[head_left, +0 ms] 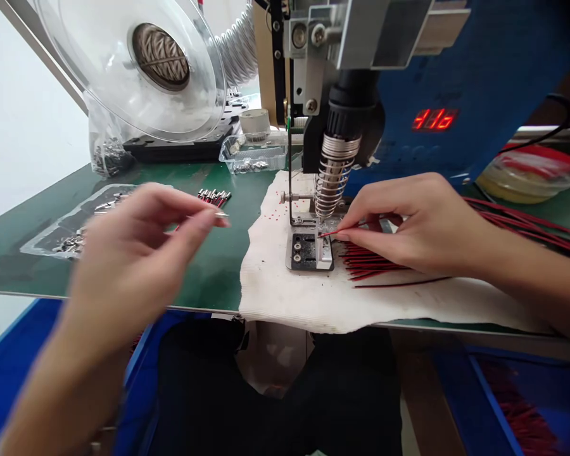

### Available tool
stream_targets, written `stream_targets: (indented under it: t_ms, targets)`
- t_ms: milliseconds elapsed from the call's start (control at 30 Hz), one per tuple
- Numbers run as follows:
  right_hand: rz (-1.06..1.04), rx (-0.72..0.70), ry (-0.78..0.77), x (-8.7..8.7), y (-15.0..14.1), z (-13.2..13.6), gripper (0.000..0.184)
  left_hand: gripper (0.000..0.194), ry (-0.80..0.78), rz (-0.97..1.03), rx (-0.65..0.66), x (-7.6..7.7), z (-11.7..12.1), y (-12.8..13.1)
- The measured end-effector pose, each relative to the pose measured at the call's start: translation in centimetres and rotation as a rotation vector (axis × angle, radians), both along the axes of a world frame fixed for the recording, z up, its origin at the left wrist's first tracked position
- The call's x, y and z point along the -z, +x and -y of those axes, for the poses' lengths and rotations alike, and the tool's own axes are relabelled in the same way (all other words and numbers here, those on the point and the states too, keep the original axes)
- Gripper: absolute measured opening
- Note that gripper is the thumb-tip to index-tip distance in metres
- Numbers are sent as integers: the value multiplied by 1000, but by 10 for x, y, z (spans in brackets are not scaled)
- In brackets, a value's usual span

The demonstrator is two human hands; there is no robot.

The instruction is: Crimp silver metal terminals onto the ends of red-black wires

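Observation:
My right hand [408,218] rests on a white cloth [313,297] and pinches a thin red wire [335,232], whose tip points into a small metal fixture [311,248] under a soldering iron with a coiled spring guard [335,171]. A bundle of red wires [370,263] lies beneath that hand. My left hand [137,253] is raised above the green mat [209,266], blurred, its thumb and forefinger pinched on a small metal pin [221,215].
A blue machine with a red digit display [434,119] stands behind the fixture. A clear spool [137,63], a clear tray of metal parts [251,158], a plastic sheet with pins [71,228] and finished red-tipped pieces [213,196] lie on the mat. Blue bins [527,392] sit below.

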State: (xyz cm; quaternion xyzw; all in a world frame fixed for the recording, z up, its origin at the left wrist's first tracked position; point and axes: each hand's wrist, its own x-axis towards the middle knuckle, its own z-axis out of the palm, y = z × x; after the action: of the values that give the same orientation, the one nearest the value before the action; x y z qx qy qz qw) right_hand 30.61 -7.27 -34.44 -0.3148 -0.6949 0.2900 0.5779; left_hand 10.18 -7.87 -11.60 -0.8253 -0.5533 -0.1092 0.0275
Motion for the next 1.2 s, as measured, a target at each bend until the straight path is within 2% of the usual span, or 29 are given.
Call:
stream_targets:
  t_ms: [67, 133, 200, 300, 567, 767, 1000, 1200]
  targets:
    - [-21, 0, 42, 1, -2, 0, 15, 6, -55, 141, 12, 36, 11, 20]
    - [-45, 8, 89, 2, -3, 0, 16, 7, -145, 362, -55, 61, 15, 32]
    - [-64, 18, 128, 4, -5, 0, 16, 11, -213, 531, -111, 77, 15, 38]
    - [-70, 27, 136, 5, -7, -1, 17, 14, -288, 644, -159, 89, 14, 43]
    - [-77, 65, 8, 3, -11, 2, 14, 14, -325, 680, -197, 102, 16, 39]
    - [-126, 16, -72, 2, -14, 4, 14, 14, -316, 560, -250, 99, 22, 36]
    - [-166, -9, -131, 2, -15, 5, 14, 17, -267, 456, -253, 99, 23, 38]
    - [-166, -16, -128, 2, -16, 6, 12, 17, -274, 465, -259, 101, 23, 38]
